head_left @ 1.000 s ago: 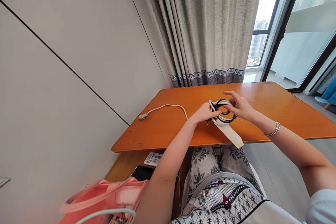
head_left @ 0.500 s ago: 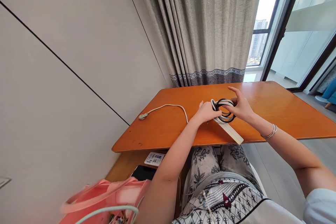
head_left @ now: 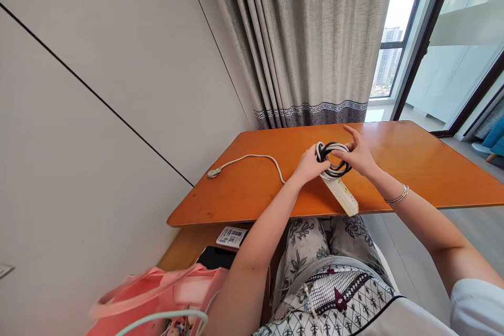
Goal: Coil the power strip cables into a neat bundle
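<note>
A coil of black and white cable (head_left: pixel 334 172) is held over the orange-brown table by both hands. My left hand (head_left: pixel 311 166) grips the coil's left side, its thumb over the loops. On the right side my right hand (head_left: pixel 359 156) pinches the loops between thumb and fingers, one finger raised. Beneath the coil, a white power strip (head_left: pixel 343 197) slants toward the table's front edge, its sockets partly showing. From near my left wrist a white cord runs left over the table to a plug (head_left: pixel 213 173).
The wooden table (head_left: pixel 244 194) stands against a pale wall and a grey curtain (head_left: pixel 323 37). Below its left front edge lie a white labelled box (head_left: pixel 230 237), a black flat object (head_left: pixel 216 258) and a pink bag (head_left: pixel 157 294). Glass doors are at the right.
Both hands have lifted the cable coil slightly. The power strip has turned so its socket face shows more, and its near end has shifted left. The plug stays put.
</note>
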A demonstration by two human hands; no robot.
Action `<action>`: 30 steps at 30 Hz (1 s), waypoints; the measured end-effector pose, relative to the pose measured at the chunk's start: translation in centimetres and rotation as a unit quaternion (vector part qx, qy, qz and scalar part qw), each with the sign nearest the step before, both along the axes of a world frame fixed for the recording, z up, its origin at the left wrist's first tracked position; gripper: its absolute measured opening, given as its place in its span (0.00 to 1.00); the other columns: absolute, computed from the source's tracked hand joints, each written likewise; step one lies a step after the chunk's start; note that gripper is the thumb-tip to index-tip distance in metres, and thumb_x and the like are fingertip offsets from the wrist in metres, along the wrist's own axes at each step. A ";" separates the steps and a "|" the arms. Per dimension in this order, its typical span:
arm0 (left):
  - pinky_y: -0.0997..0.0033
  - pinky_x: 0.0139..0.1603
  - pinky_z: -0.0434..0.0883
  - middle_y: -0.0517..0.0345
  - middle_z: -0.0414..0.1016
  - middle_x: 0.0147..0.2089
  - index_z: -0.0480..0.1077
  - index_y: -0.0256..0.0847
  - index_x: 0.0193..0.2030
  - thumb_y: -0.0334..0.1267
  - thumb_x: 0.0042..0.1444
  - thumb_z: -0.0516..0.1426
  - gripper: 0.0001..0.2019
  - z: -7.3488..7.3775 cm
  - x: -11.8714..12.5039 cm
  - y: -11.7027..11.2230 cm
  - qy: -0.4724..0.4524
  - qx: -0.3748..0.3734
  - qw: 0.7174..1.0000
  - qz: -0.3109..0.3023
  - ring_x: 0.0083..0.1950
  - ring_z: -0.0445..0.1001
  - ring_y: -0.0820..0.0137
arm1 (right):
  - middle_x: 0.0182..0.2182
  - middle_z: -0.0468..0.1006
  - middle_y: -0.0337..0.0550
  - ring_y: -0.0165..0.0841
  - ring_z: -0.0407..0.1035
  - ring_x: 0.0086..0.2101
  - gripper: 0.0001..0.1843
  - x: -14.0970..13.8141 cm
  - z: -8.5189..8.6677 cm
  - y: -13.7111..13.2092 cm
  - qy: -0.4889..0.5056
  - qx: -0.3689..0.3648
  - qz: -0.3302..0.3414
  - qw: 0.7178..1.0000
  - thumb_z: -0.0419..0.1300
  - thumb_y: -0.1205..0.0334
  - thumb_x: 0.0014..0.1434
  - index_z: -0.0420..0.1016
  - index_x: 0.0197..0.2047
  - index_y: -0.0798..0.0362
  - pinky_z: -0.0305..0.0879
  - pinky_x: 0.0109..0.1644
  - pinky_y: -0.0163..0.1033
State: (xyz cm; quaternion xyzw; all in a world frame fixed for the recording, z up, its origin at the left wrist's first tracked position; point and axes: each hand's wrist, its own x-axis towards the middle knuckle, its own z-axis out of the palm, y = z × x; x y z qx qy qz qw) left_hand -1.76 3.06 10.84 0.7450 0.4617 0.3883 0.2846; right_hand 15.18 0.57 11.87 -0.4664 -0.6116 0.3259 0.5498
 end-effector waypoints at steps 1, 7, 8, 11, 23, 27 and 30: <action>0.65 0.48 0.70 0.64 0.72 0.32 0.65 0.42 0.38 0.31 0.41 0.60 0.15 -0.3 0.0 0.3 -0.042 -0.018 0.999 -0.008 0.35 0.72 0.69 | 0.19 0.69 0.28 0.31 0.64 0.20 0.55 0.0 0.0 0.1 0.008 -0.006 0.003 1.000 0.71 0.51 0.43 0.51 0.69 0.54 0.62 0.24 0.36; 0.68 0.45 0.70 0.60 0.76 0.39 0.60 0.43 0.47 0.31 0.42 0.60 0.23 -0.8 -0.4 0.7 -0.099 -0.054 0.994 0.000 0.40 0.75 0.68 | 0.20 0.69 0.28 0.31 0.66 0.21 0.49 -0.4 -0.1 0.1 0.008 0.014 -0.001 1.000 0.70 0.53 0.43 0.55 0.66 0.52 0.64 0.25 0.36; 0.67 0.45 0.70 0.60 0.76 0.38 0.62 0.43 0.45 0.32 0.43 0.61 0.21 -0.5 -0.5 0.5 -0.068 -0.045 0.997 -0.001 0.41 0.75 0.67 | 0.20 0.69 0.27 0.31 0.66 0.21 0.47 -0.5 -0.1 0.0 0.004 0.020 -0.002 1.000 0.70 0.54 0.44 0.56 0.65 0.52 0.64 0.25 0.36; 0.66 0.45 0.70 0.60 0.75 0.36 0.67 0.41 0.39 0.33 0.43 0.60 0.13 0.2 -0.8 0.2 -0.002 -0.025 0.999 -0.033 0.41 0.74 0.65 | 0.20 0.68 0.27 0.32 0.65 0.22 0.45 -0.4 -0.1 -0.5 -0.015 0.033 -0.003 0.999 0.69 0.56 0.46 0.56 0.64 0.50 0.63 0.26 0.36; 0.67 0.49 0.72 0.51 0.79 0.46 0.72 0.34 0.50 0.27 0.36 0.58 0.28 -1.2 -0.8 1.1 -0.178 -0.055 0.978 -0.097 0.46 0.77 0.65 | 0.27 0.78 0.37 0.32 0.71 0.27 0.26 0.8 -0.4 -0.3 -0.213 0.001 0.011 0.977 0.65 0.60 0.50 0.70 0.53 0.53 0.64 0.30 0.35; 0.68 0.46 0.73 0.55 0.78 0.42 0.72 0.34 0.50 0.25 0.36 0.57 0.28 -2.1 -0.5 1.2 -0.160 -0.054 0.981 -0.090 0.42 0.77 0.67 | 0.26 0.78 0.38 0.32 0.70 0.26 0.06 1.2 -0.4 0.0 -0.309 -0.066 0.026 0.948 0.63 0.64 0.48 0.73 0.33 0.52 0.61 0.28 0.34; 0.68 0.46 0.73 0.56 0.78 0.42 0.72 0.34 0.51 0.25 0.37 0.57 0.28 -2.6 -0.3 1.1 -0.147 -0.044 0.984 -0.089 0.42 0.76 0.68 | 0.24 0.77 0.39 0.32 0.69 0.25 0.03 1.4 -0.4 0.1 -0.358 -0.081 0.036 0.930 0.62 0.65 0.48 0.71 0.27 0.52 0.58 0.27 0.34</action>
